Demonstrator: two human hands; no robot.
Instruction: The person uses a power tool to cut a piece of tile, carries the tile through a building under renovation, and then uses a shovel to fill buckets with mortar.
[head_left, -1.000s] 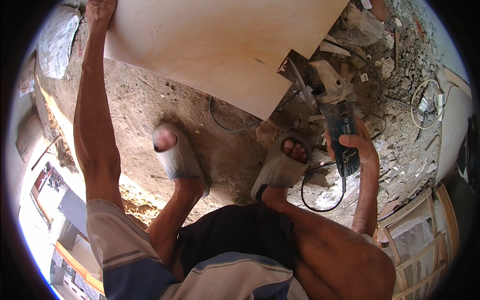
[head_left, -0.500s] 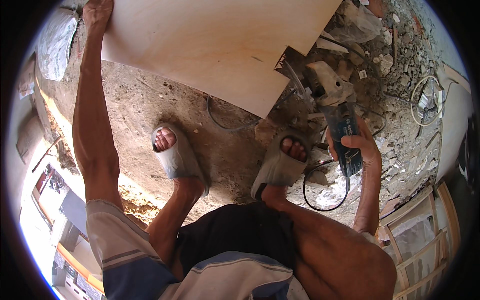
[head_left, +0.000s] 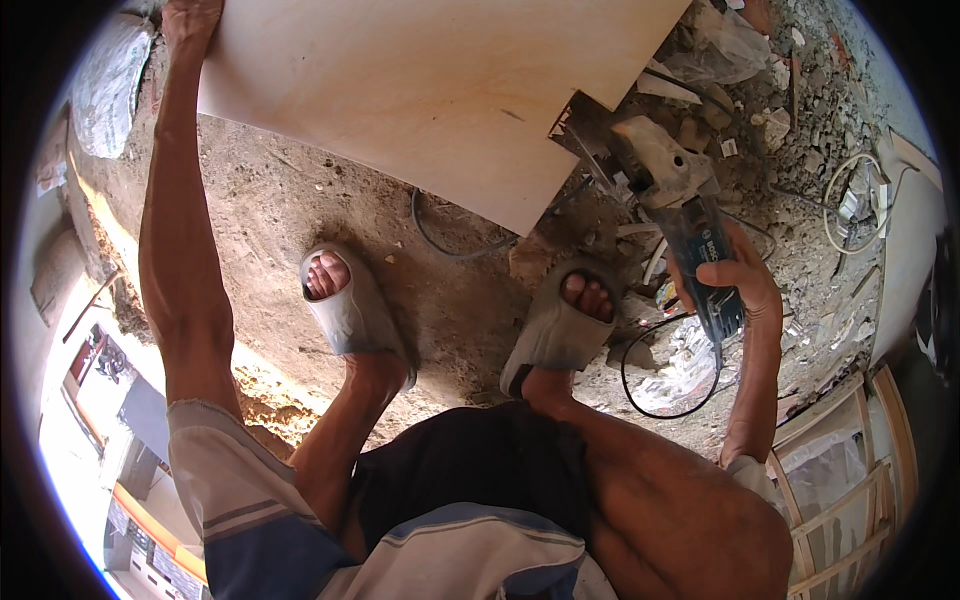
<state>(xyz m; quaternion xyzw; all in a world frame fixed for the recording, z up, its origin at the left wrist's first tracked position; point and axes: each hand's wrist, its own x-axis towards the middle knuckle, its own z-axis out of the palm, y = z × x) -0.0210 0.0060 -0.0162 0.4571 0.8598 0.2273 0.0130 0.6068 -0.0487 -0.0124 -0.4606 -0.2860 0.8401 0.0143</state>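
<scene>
A large pale tile [head_left: 420, 90] with a rectangular notch in its lower right edge fills the top of the view. My left hand [head_left: 190, 25] is closed on its upper left edge, fingertips partly cut off by the frame. My right hand [head_left: 735, 270] grips the blue body of an angle grinder [head_left: 705, 250]. The grinder's dusty grey guard and head [head_left: 660, 155] are beside the notch, with the blade near the cut edge; whether it touches is unclear. A black power cord [head_left: 668, 410] loops from the grinder's rear.
My sandalled feet [head_left: 340, 310] stand on dusty ground [head_left: 250, 200]. Rubble, plastic scraps [head_left: 720, 60] and a white cable [head_left: 870, 240] lie at right. A white sack [head_left: 110, 85] is at upper left, a pale board [head_left: 905, 280] at far right, wooden frames [head_left: 850, 450] at lower right.
The grinder and my right hand have shifted slightly to the right, the blade changing position at the notch. My left hand and the tile have moved slightly leftward.
</scene>
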